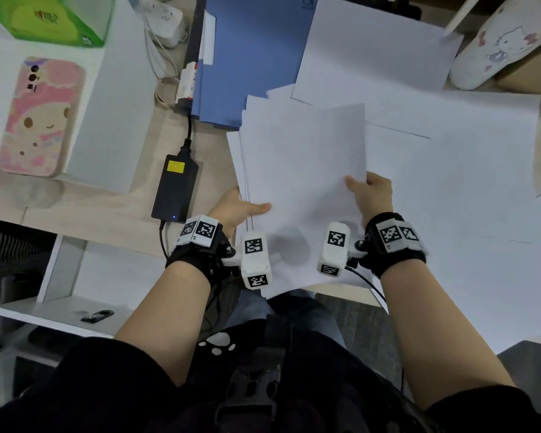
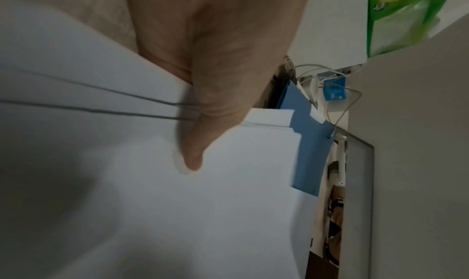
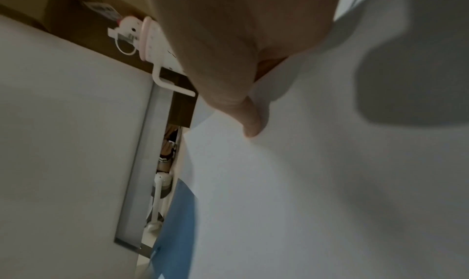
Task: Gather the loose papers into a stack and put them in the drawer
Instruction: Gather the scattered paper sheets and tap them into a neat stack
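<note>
Beige wooden desk point(image 1: 200, 145) carries loose white sheets point(image 1: 450, 170) at three o'clock. Both hands, left hand point(image 1: 235, 207) and right hand point(image 1: 374, 195), pinch the uneven white paper stack point(image 1: 303, 170) between thumb and fingers.

Black straps point(image 1: 197, 257) circle both wrists, each carrying white blocks point(image 1: 256, 259) printed with black square codes. Thin black cables point(image 1: 369, 284) trail off them. The dark top bears a white paw print point(image 1: 218, 342).

Papers mid-counter, clutter to the left and far right

The stack of papers point(image 1: 300, 170) lies between the left hand point(image 1: 235, 207) and right hand point(image 1: 374, 195), over loose sheets point(image 1: 450, 170); folder point(image 1: 250, 57) behind, power adapter point(image 1: 175, 185) left, phone point(image 1: 41, 117) far left, bottle point(image 1: 500, 45) far right.
</note>
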`<act>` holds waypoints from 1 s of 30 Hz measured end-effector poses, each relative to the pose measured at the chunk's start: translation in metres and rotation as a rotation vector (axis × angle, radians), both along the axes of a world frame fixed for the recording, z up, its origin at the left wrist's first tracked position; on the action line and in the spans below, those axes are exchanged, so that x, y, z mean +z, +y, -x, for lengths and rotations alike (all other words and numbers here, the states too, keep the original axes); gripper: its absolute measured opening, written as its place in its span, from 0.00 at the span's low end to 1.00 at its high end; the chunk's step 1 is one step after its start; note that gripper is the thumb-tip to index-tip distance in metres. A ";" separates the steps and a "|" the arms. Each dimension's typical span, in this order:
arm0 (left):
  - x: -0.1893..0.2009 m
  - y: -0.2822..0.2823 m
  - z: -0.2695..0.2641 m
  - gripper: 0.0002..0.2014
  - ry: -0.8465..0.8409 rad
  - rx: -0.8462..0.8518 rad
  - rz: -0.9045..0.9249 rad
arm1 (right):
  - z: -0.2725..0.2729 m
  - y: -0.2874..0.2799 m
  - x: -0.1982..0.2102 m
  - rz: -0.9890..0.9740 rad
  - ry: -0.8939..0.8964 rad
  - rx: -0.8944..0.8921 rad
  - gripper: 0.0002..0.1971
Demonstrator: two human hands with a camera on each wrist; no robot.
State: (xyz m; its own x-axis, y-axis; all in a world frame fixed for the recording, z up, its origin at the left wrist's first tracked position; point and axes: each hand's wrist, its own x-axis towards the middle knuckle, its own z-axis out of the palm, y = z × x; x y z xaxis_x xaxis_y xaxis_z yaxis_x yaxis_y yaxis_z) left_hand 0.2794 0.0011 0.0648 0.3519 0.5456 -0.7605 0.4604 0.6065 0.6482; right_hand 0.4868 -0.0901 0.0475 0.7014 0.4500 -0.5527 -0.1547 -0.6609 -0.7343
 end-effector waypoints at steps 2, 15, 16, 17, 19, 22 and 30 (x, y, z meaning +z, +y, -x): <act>-0.008 0.000 0.000 0.24 0.020 0.003 -0.031 | 0.004 0.004 -0.007 0.091 -0.006 -0.002 0.15; 0.007 0.011 -0.019 0.20 -0.043 0.116 -0.294 | -0.009 -0.014 -0.004 -0.018 0.091 -0.047 0.09; 0.013 0.014 -0.019 0.19 -0.067 0.111 -0.305 | -0.012 -0.016 0.001 -0.068 0.122 -0.060 0.12; 0.017 0.017 -0.019 0.19 -0.099 0.106 -0.314 | -0.015 -0.018 0.005 -0.127 0.154 -0.060 0.17; 0.029 0.023 -0.021 0.18 -0.152 0.082 -0.345 | -0.018 -0.018 0.018 -0.235 0.204 -0.055 0.29; 0.046 0.030 -0.027 0.18 -0.200 0.089 -0.417 | -0.024 -0.016 0.042 -0.366 0.234 -0.016 0.34; 0.096 0.032 -0.045 0.11 -0.390 0.160 -0.605 | -0.029 -0.014 0.111 -0.647 0.011 0.077 0.07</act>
